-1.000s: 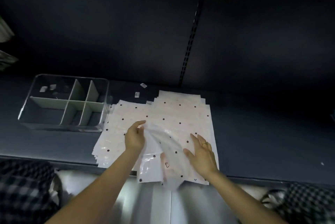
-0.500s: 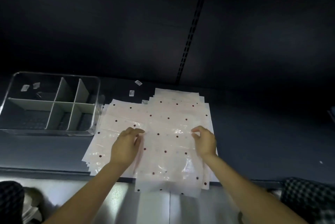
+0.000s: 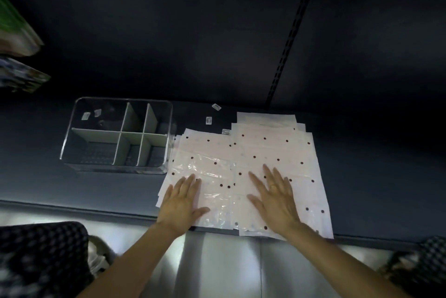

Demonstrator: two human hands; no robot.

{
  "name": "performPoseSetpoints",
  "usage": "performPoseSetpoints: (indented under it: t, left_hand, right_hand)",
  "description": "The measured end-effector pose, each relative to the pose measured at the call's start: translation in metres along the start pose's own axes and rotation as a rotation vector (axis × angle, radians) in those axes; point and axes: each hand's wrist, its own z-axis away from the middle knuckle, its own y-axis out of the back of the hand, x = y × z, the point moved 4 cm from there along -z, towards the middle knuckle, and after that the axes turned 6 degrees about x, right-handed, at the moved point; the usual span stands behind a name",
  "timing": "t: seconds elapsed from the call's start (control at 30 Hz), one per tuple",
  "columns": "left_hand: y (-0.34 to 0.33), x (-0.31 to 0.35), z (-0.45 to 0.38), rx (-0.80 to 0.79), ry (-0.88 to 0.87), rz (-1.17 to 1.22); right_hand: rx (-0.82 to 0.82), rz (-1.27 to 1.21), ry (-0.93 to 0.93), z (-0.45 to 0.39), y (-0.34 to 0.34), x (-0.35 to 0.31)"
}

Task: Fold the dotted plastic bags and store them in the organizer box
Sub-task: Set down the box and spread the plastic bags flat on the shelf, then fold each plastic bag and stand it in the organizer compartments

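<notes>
On the table: a spread pile of dotted plastic bags [image 3: 265, 153] lies flat on the dark table [image 3: 374, 177], right of centre, its near edge reaching the table's front edge.
Top bag: a clear, shiny bag [image 3: 212, 191] sits on the left half of the pile, unfolded, wrinkled and catching light; its long axis seems to run from the near edge away toward the back wall, though its far edge is hard to tell from the sheets under it.
Pile layout: the sheets are fanned, with offset edges showing at the left side and at the far right corner; dark red dots are scattered across them.
Left hand [image 3: 181, 203]: grip apart, fingers straight and close together, palm down, pressing flat on the near left part of the top bag; thumb spread to the right.
Right hand [image 3: 275, 198]: grip apart, fingers straight and slightly fanned, palm down on the pile just right of the shiny bag; a ring shows on one finger.
Organizer box [image 3: 115, 136]: clear plastic with pale dividers, standing on the table just left of the pile, its right wall close to the pile's left edge; no bag shows inside.
Small labels [image 3: 209, 120]: three white tags lie on the table beyond the pile's far left corner.
</notes>
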Motion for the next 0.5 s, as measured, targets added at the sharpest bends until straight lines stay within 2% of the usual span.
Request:
performPoseSetpoints:
  t: [0.07, 0.23, 0.43, 0.5]
  left_hand:
    - [0.000, -0.003, 0.001, -0.003, -0.029, -0.023]
    - [0.003, -0.014, 0.000, -0.010, -0.162, -0.042]
    - [0.012, -0.022, 0.002, 0.083, -0.256, 0.103]
    - [0.013, -0.023, 0.004, 0.091, -0.265, 0.149]
  right_hand:
    - [-0.057, 0.058, 0.017, 0.007, -0.021, -0.003]
    - [-0.057, 0.099, -0.055, 0.009, -0.027, 0.034]
    - [-0.217, 0.133, -0.056, 0.002, -0.008, 0.056]
    - [-0.176, 0.055, -0.100, 0.004, -0.002, 0.042]
